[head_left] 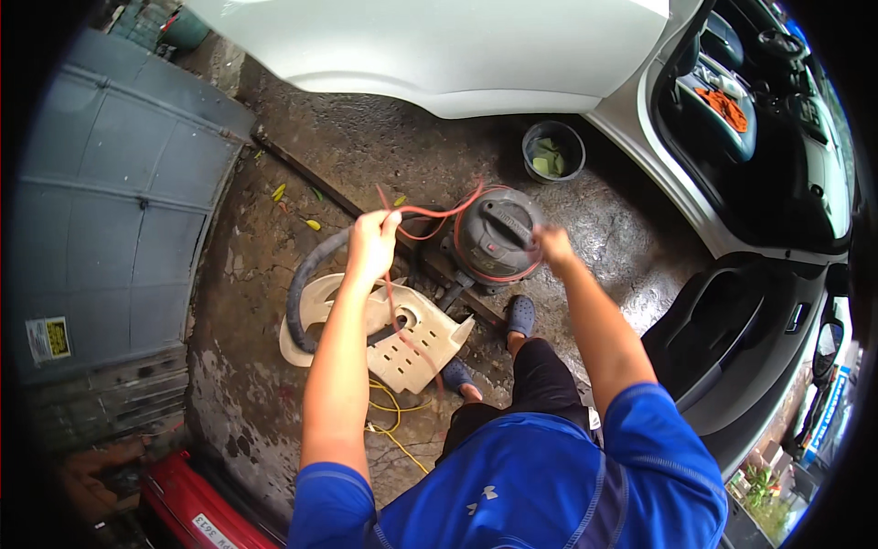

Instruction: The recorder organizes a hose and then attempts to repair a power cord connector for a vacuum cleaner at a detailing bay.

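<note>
While the white car [439,46] stood with its door open over the wet concrete floor [412,156], the shop vacuum [497,236] sat there: bulky, likely heavy, best lifted by its top handle. Its black hose [306,279] looked stiff yet bendable. Red cord [430,212]: light, limp, possibly slick; left hand [370,245] fingers clamped on it. Right hand [551,245] blurred beside the vacuum, grip impossible to tell.
</note>
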Demonstrator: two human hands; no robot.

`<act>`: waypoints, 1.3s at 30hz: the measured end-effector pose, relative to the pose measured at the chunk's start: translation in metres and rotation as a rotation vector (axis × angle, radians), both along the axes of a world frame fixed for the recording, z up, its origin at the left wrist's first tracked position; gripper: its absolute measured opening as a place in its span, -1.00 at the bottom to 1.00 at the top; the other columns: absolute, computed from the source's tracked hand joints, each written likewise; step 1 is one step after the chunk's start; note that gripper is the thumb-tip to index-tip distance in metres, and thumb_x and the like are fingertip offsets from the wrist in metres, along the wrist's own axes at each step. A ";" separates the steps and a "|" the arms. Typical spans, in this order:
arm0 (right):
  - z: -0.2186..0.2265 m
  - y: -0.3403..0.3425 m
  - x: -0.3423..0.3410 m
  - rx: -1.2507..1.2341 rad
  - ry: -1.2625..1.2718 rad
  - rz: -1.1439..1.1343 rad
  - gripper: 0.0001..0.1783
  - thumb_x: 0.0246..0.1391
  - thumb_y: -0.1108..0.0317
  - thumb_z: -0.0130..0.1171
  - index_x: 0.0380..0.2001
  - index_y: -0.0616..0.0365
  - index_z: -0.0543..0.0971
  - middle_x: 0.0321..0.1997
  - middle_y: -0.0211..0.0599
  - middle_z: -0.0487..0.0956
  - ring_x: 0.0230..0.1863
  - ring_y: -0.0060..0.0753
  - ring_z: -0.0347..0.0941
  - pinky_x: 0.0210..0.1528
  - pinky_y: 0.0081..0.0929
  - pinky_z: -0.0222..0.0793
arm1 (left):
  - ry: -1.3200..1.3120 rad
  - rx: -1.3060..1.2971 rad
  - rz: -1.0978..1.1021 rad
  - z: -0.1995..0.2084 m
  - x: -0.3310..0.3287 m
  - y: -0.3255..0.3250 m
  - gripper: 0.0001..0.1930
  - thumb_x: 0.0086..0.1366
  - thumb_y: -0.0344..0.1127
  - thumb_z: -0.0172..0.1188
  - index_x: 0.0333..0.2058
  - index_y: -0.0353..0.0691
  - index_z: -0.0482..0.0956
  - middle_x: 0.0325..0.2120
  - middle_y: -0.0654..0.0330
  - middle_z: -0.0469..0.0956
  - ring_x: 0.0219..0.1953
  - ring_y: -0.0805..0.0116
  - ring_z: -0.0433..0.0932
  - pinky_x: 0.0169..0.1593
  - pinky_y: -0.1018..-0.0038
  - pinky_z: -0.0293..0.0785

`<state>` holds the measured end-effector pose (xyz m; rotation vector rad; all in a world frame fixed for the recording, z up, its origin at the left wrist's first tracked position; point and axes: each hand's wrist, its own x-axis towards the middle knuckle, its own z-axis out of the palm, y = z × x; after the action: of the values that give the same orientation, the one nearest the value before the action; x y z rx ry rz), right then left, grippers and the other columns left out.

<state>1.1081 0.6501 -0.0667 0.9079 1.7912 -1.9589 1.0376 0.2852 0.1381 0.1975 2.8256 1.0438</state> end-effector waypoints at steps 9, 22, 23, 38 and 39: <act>-0.010 0.053 0.276 -0.018 -0.675 0.019 -0.63 0.41 0.15 0.08 -0.06 0.30 0.58 -0.21 -0.14 0.66 -0.48 -0.31 0.60 -0.55 -0.34 0.53 | -0.723 0.684 0.402 -0.069 -0.156 0.147 -0.70 0.50 -0.13 0.16 -0.28 -0.24 0.67 -0.61 0.38 0.41 -0.70 0.58 0.19 -0.62 0.50 0.15; 0.014 0.045 0.380 0.231 -0.419 -0.137 -0.67 0.38 0.22 0.12 -0.01 0.29 0.56 -0.20 -0.25 0.68 -0.42 -0.47 0.55 -0.38 -0.45 0.47 | -0.577 1.095 1.163 -0.267 -0.048 0.007 -0.85 0.34 -0.55 0.02 -0.41 -0.16 0.43 -0.63 0.29 0.38 -0.67 0.42 0.30 -0.51 0.44 0.39; 0.012 0.039 0.403 0.254 -0.428 -0.143 -0.67 0.38 0.21 0.12 -0.01 0.29 0.56 -0.20 -0.26 0.67 -0.41 -0.47 0.56 -0.38 -0.45 0.47 | -0.535 1.057 1.236 -0.269 -0.034 -0.003 -0.87 0.35 -0.52 0.06 -0.40 -0.17 0.45 -0.62 0.28 0.40 -0.66 0.40 0.33 -0.51 0.43 0.41; -0.027 -0.160 0.739 0.365 -0.489 -0.237 -0.64 0.25 0.19 0.30 -0.16 0.36 0.68 -0.31 -0.18 0.74 -0.34 -0.41 0.62 -0.22 -0.41 0.51 | -0.849 0.467 0.493 -0.272 0.324 -0.200 -0.87 0.39 -0.32 0.06 -0.37 -0.10 0.53 -0.67 0.34 0.33 -0.76 0.48 0.24 -0.71 0.47 0.13; -0.028 -0.165 0.759 0.394 -0.484 -0.157 -0.62 0.22 0.18 0.34 -0.19 0.38 0.69 -0.30 -0.14 0.74 -0.28 -0.42 0.63 -0.19 -0.40 0.51 | -0.981 0.342 0.547 -0.265 0.359 -0.194 -0.86 0.37 -0.32 0.02 -0.36 -0.05 0.54 -0.67 0.32 0.33 -0.71 0.43 0.32 -0.69 0.46 0.15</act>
<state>1.8668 0.4855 -0.0950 1.5351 1.8678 -1.3133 1.3968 0.0911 -0.1268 -0.8577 1.8114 1.2339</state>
